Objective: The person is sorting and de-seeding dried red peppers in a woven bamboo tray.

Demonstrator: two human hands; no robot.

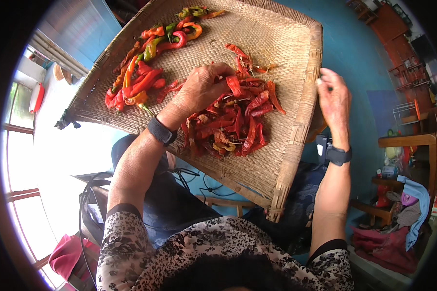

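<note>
Pinching red chili (234,86), left hand (201,89) bent over pile; right hand (332,99) gripping woven tray (296,43) rim.

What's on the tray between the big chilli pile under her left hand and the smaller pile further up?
Mostly bare weave of the tray, seen in the head view. A few stray red chillies lie between the big pile by the left hand and the smaller pile.
</note>
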